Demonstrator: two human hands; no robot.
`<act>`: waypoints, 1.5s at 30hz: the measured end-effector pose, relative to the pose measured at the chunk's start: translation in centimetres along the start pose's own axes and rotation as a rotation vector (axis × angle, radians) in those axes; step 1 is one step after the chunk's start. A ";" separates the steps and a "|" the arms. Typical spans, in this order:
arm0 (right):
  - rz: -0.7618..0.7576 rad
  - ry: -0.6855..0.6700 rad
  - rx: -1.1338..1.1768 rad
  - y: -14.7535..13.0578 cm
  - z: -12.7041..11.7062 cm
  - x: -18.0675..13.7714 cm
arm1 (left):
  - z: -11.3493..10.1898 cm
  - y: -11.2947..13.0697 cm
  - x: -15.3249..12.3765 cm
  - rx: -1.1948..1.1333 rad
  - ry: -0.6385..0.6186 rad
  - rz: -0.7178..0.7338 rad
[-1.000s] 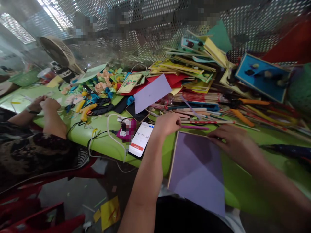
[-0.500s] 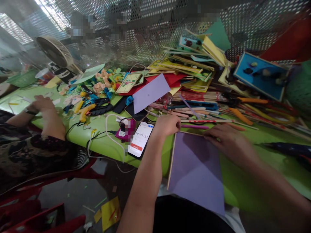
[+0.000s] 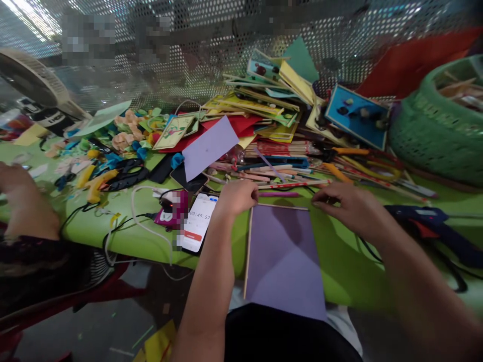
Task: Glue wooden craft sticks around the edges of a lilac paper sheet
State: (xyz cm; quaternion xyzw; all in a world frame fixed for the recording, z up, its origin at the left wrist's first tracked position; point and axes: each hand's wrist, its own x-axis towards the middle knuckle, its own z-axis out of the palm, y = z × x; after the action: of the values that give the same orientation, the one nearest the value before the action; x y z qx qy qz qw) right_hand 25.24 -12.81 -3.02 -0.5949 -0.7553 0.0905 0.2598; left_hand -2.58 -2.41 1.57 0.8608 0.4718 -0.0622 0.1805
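Observation:
A purple paper sheet lies on a thin board at the near edge of the green table, its lower part hanging over the edge toward me. My left hand is closed at the sheet's far left corner, fingers curled on the board's edge. My right hand rests at the far right corner, fingers bent and pinched on the edge. A pink stick lies just beyond the sheet.
A phone showing a timer lies left of my left arm, beside a magenta device with cables. A blue glue gun lies at right, near a green basket. Paper cards, sticks and scissors crowd the back. Another person's hand works at far left.
The view swung right, bringing the green basket and glue gun into sight. My hands stay at the sheet's far corners; the right hand slid to the corner. The other person's hand moved left.

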 end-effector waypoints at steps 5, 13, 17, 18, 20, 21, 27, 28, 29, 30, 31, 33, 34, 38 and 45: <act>0.000 -0.064 -0.013 -0.5 1.0 0.0 | 0.0 0.1 -0.1 -0.002 0.008 0.004; -0.035 -0.124 -0.047 -0.5 1.7 0.0 | 0.0 0.1 -0.1 -0.025 -0.002 0.009; -0.047 -0.116 -0.057 -0.3 1.8 0.0 | -0.1 -0.1 -0.2 -0.046 -0.012 0.007; -0.047 -0.116 -0.062 -0.3 1.8 0.0 | -0.2 -0.2 -0.2 -0.052 -0.016 0.006; -0.041 -0.112 -0.078 -0.3 1.8 0.0 | -0.3 -0.4 -0.2 -0.065 -0.018 0.004; -0.036 -0.110 -0.090 -0.2 1.8 0.0 | -0.3 -0.4 -0.3 -0.071 -0.016 0.003; 0.069 -0.038 -0.210 0.5 1.8 -0.5 | -0.1 -0.7 -0.3 -0.087 -0.006 -0.002; 0.093 -0.020 -0.235 0.6 1.8 -0.6 | -0.1 -0.7 -0.2 -0.087 -0.006 -0.003; 0.113 -0.007 -0.255 0.6 1.9 -0.7 | 0.0 -0.7 -0.2 -0.086 -0.005 -0.003; 0.130 0.004 -0.271 0.6 2.0 -0.7 | 0.1 -0.7 -0.2 -0.085 -0.003 -0.002; 0.143 0.012 -0.282 0.5 2.0 -0.7 | 0.1 -0.8 -0.2 -0.084 -0.003 0.000; 0.165 0.036 -0.294 0.2 1.8 -0.7 | 0.2 -0.8 -0.1 -0.082 -0.002 0.005; 0.178 0.056 -0.296 0.0 1.4 -0.8 | 0.2 -0.7 0.0 -0.082 -0.001 0.008; 0.246 0.155 -0.295 -0.1 -2.1 -2.5 | 0.2 -0.7 0.0 -0.084 0.008 0.022; 0.612 0.233 -0.449 3.7 -8.0 -12.9 | -0.6 -0.3 -1.3 -0.129 0.170 0.005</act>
State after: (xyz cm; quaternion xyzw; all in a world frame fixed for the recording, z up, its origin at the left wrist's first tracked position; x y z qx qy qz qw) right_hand 34.43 -25.38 -1.61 -0.8407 -0.5096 -0.0718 0.1684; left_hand -3.65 -3.10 2.38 0.8506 0.4865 0.0420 0.1950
